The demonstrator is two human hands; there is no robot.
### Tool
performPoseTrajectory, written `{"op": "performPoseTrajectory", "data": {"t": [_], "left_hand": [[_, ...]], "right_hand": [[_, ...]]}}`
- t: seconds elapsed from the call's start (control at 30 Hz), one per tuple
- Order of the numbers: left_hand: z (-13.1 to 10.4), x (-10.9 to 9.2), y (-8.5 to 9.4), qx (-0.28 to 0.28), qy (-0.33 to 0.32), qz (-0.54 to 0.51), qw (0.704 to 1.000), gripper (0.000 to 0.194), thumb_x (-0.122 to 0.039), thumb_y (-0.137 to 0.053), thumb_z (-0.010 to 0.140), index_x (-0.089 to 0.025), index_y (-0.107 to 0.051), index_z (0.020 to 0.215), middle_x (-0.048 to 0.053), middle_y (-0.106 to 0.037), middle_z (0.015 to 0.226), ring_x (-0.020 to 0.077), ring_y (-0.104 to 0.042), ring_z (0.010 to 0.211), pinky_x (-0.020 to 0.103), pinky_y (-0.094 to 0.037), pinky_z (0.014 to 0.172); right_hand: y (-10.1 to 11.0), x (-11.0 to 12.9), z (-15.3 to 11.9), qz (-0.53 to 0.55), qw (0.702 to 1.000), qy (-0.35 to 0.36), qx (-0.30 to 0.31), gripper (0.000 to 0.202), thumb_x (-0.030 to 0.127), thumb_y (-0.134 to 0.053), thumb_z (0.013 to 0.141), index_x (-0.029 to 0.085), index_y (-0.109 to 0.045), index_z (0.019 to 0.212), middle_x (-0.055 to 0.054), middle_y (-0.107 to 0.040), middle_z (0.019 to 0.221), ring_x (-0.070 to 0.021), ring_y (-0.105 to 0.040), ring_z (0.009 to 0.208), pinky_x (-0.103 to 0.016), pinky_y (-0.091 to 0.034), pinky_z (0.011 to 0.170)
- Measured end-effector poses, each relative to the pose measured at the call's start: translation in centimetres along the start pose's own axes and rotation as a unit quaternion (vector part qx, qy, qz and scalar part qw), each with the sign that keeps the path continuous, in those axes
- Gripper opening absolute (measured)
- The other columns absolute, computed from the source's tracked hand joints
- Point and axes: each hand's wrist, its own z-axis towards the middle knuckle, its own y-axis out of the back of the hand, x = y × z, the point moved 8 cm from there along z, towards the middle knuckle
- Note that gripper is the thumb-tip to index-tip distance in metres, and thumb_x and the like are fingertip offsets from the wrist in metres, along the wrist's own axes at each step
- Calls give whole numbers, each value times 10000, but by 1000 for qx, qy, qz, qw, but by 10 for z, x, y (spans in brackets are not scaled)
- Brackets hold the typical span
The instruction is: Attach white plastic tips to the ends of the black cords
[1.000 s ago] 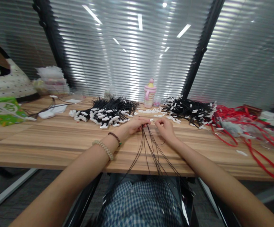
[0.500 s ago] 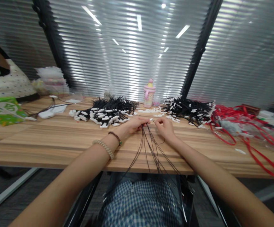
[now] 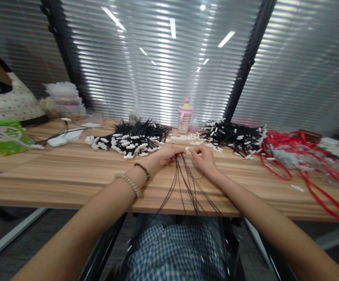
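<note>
Cords [image 3: 191,191]: thin black strands are being held together near the middle of the table [image 3: 55,183] and are being let fall, fanned out, over its near edge toward the checked cloth [image 3: 172,253] on the lap.
Left hand [image 3: 168,154]: a narrow grip is being kept on the cords, and a small white piece [image 3: 187,149] is being presented at the fingertips.
Right hand [image 3: 204,158]: a narrow pinch is being held just beside the white piece, seemingly on a looped cord [image 3: 197,178]; contact between the two is too small to be told.
Change: almost none is being shown over the last second; both hands are being held at the same spot, so fine work is apparently being continued there.
Piles: black cords with white ends are being kept in a left pile [image 3: 140,130] and a right pile [image 3: 228,134], with loose white pieces [image 3: 185,137] being left between them.
Table, right: red straps [image 3: 277,139] are being heaped, one loop being hung near the front edge.
Table, left: a green packet [image 3: 7,136], a dotted bag [image 3: 11,103] and stacked containers [image 3: 65,99] are being stored.
Table, back: a pink cup [image 3: 185,117] is being kept upright.
Room: slatted blinds [image 3: 146,78] are being seen behind, with bright light streaks being shown; dark floor [image 3: 20,238] is being glimpsed below.
</note>
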Motion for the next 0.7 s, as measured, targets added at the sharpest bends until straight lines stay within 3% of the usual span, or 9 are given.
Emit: {"op": "performPoseTrajectory", "data": {"t": [0.47, 0.7], "left_hand": [[-2, 0, -1, 10, -1, 33, 999, 250, -393, -682, 615, -148, -631, 622, -26, -507, 517, 38, -362, 429, 216, -197, 432], [-7, -4, -5, 25, 11, 64, 998, 257, -413, -677, 626, -172, -675, 715, -25, -494, 487, 40, -334, 402, 229, -163, 428]], "right_hand": [[-1, 4, -1, 3, 1000, 4, 7, 139, 199, -479, 730, 156, -560, 626, -52, -608, 649, -167, -550, 635, -272, -410, 618], [-6, -2, 0, 100, 995, 1, 24, 100, 207, -516, 688, 168, -491, 600, -84, -630, 959, -182, -579, 832, -306, -431, 742]]}}
